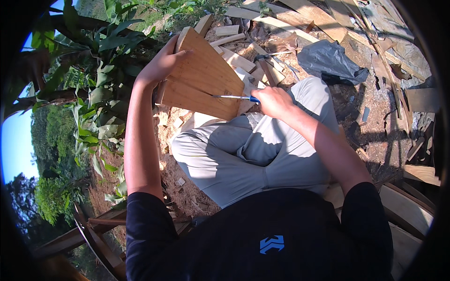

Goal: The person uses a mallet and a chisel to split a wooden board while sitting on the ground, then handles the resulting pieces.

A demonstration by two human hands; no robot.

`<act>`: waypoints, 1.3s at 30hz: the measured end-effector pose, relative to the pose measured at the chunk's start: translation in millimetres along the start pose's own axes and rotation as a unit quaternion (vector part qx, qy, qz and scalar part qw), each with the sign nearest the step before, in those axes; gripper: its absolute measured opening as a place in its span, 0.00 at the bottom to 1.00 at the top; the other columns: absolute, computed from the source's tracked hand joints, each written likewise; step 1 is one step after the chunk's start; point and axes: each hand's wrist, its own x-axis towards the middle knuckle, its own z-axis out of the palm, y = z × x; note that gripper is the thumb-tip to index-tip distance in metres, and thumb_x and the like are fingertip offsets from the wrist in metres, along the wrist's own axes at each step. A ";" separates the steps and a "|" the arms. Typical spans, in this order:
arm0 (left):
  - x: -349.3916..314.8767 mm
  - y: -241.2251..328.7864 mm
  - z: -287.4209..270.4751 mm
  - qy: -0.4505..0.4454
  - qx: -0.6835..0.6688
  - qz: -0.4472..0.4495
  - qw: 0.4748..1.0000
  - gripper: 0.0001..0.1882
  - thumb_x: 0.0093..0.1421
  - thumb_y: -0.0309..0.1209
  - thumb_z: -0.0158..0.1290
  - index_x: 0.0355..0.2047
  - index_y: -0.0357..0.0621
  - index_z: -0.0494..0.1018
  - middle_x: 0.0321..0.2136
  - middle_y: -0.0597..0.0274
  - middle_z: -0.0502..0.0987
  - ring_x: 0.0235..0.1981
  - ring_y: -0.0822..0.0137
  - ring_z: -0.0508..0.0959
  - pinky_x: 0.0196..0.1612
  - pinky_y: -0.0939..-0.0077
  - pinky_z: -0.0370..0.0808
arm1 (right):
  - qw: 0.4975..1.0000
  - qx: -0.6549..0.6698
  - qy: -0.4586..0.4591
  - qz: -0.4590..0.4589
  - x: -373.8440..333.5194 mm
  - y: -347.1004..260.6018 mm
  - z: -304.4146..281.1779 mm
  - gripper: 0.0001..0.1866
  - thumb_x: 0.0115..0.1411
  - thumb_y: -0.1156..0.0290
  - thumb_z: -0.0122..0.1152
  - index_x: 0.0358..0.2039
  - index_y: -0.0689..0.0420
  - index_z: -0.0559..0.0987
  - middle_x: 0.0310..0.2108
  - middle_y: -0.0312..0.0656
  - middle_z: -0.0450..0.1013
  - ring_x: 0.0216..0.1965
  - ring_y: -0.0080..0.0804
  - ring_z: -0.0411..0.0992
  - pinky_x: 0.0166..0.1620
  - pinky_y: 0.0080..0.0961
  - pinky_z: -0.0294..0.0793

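- The flat tan wooden board piece (201, 77), wedge-shaped, sits upper centre of the frame, propped over the knees.
- The left hand (161, 63) is clamped on its upper edge.
- The right hand (274, 102) is wrapped round a thin blue-handled metal tool (234, 97), tip midway across the face; I'd say the work is only partway done.
- Offcuts litter the ground (370, 93).

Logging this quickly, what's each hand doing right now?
Left hand: closed on the top edge of the board, steadying it.
Right hand: closed on a blue-handled tool, its metal blade lying across the board.
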 end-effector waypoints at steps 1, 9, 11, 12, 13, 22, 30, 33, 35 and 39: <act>0.9 5.2 -0.1 -0.009 0.009 0.012 1.000 0.39 0.64 0.46 0.58 0.68 0.36 0.60 0.60 0.48 0.71 0.62 0.60 0.69 0.66 0.67 0.61 | 1.000 0.009 0.007 -0.007 0.6 2.9 4.9 0.13 0.53 0.78 0.57 0.39 0.51 0.80 0.30 0.48 0.80 0.37 0.50 0.81 0.38 0.47 0.79; 45.9 -18.0 26.5 -0.023 -0.405 0.010 0.914 0.25 0.74 0.52 0.37 0.49 0.43 0.71 0.45 0.52 0.80 0.54 0.54 0.77 0.61 0.61 0.70 | 0.998 0.021 0.037 -0.039 -4.6 17.4 14.3 0.12 0.51 0.79 0.58 0.38 0.53 0.78 0.27 0.49 0.78 0.34 0.52 0.80 0.35 0.48 0.78; 63.3 -34.2 30.6 -0.068 -0.472 0.059 0.877 0.26 0.74 0.53 0.35 0.42 0.44 0.71 0.38 0.54 0.81 0.53 0.52 0.78 0.59 0.60 0.71 | 0.999 0.016 0.028 -0.043 -3.1 15.5 11.0 0.13 0.52 0.79 0.58 0.38 0.53 0.79 0.26 0.49 0.79 0.33 0.51 0.81 0.35 0.48 0.78; 66.8 -25.7 35.1 -0.073 -0.461 0.082 0.881 0.27 0.74 0.53 0.33 0.37 0.44 0.70 0.29 0.58 0.77 0.44 0.55 0.78 0.53 0.62 0.73 | 0.998 0.012 0.033 -0.047 -2.0 14.7 10.9 0.13 0.52 0.79 0.57 0.39 0.53 0.79 0.25 0.49 0.78 0.32 0.51 0.81 0.33 0.47 0.78; 73.1 -31.6 34.9 -0.105 -0.469 0.116 0.869 0.27 0.74 0.53 0.32 0.37 0.44 0.70 0.27 0.59 0.75 0.41 0.57 0.77 0.50 0.63 0.72 | 0.998 0.018 0.035 -0.048 -1.7 14.2 10.1 0.14 0.52 0.79 0.57 0.39 0.52 0.79 0.24 0.49 0.78 0.31 0.50 0.81 0.32 0.47 0.78; 96.7 -46.4 57.4 -0.202 -0.497 0.199 0.820 0.24 0.71 0.44 0.32 0.21 0.46 0.65 0.15 0.67 0.63 0.21 0.69 0.61 0.34 0.70 0.63 | 0.998 0.027 -0.019 -0.048 -5.6 22.0 -1.6 0.16 0.55 0.76 0.58 0.45 0.51 0.78 0.22 0.44 0.77 0.26 0.45 0.80 0.27 0.41 0.77; 94.4 -46.8 56.0 -0.203 -0.496 0.205 0.819 0.21 0.68 0.42 0.34 0.20 0.48 0.64 0.15 0.68 0.64 0.21 0.69 0.62 0.33 0.72 0.62 | 0.988 -0.039 -0.115 -0.098 24.1 35.8 -36.8 0.15 0.52 0.77 0.62 0.42 0.53 0.77 0.27 0.48 0.78 0.33 0.50 0.81 0.34 0.44 0.80; 91.2 -47.1 55.6 -0.188 -0.500 0.204 0.821 0.21 0.67 0.42 0.34 0.19 0.48 0.64 0.14 0.68 0.64 0.21 0.70 0.61 0.33 0.72 0.61 | 0.986 -0.037 -0.121 -0.113 29.0 37.2 -36.3 0.15 0.52 0.78 0.61 0.42 0.52 0.77 0.27 0.48 0.78 0.34 0.50 0.81 0.34 0.45 0.81; 92.0 -45.7 57.3 -0.183 -0.499 0.204 0.822 0.21 0.66 0.42 0.34 0.19 0.48 0.64 0.14 0.68 0.63 0.20 0.70 0.61 0.32 0.72 0.61 | 0.982 -0.053 -0.142 -0.113 35.0 39.8 -40.4 0.15 0.52 0.80 0.60 0.41 0.53 0.77 0.27 0.47 0.78 0.34 0.50 0.81 0.35 0.45 0.81; 86.2 -32.4 65.9 -0.148 -0.479 0.183 0.846 0.21 0.66 0.42 0.34 0.18 0.48 0.64 0.13 0.68 0.63 0.20 0.70 0.60 0.32 0.73 0.61 | 0.975 -0.075 -0.158 -0.139 46.3 46.7 -55.1 0.16 0.52 0.82 0.58 0.41 0.53 0.77 0.28 0.47 0.79 0.35 0.49 0.81 0.36 0.45 0.81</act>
